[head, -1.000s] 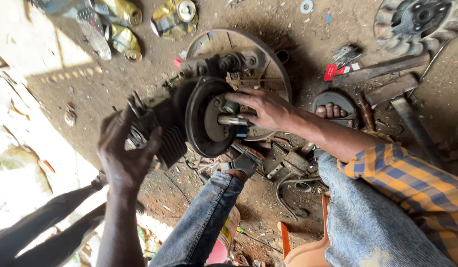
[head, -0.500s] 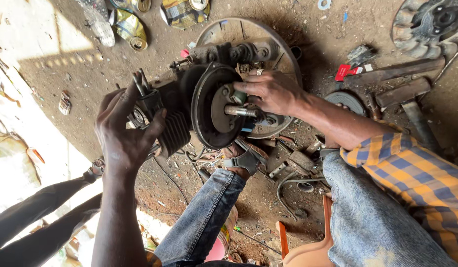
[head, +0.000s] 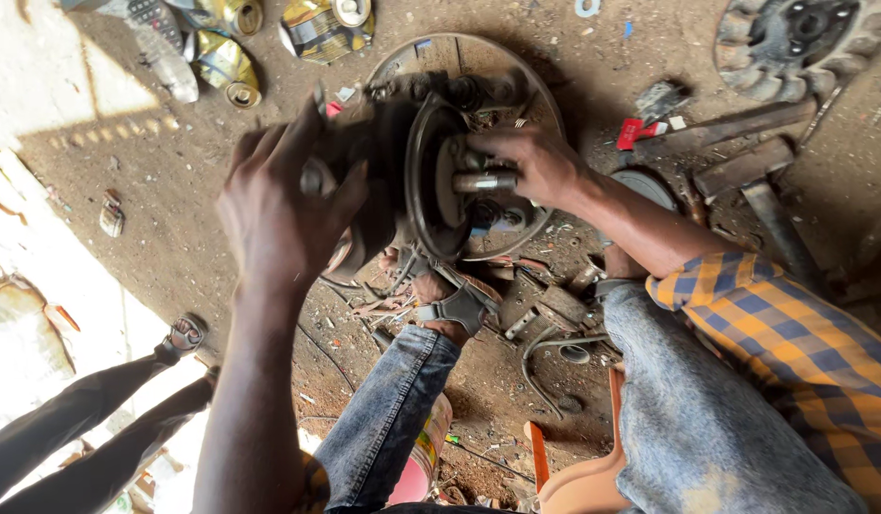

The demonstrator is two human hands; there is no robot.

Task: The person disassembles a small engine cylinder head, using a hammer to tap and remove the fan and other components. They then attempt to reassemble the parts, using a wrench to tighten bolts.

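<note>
While gripped between hands, engine block (head: 412,181): left hand (head: 279,209) outside, right hand (head: 531,162) on shaft

We've got a dirt floor (head: 155,181) here, littered with crushed cans (head: 323,26), a toothed wheel (head: 802,38), a hammer (head: 759,190), a red tool (head: 640,131) and metal scraps (head: 545,319).

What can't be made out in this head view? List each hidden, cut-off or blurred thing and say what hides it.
- Engine block, head view: its left side is covered by the left hand and smeared by motion blur.
- Right hand, head view: fingers curl behind the shaft, so their tips are hidden.
- Gear wheel, head view: cut off by the top edge.
- Legs of another person, head view: cut off by the left and bottom edges.
</note>
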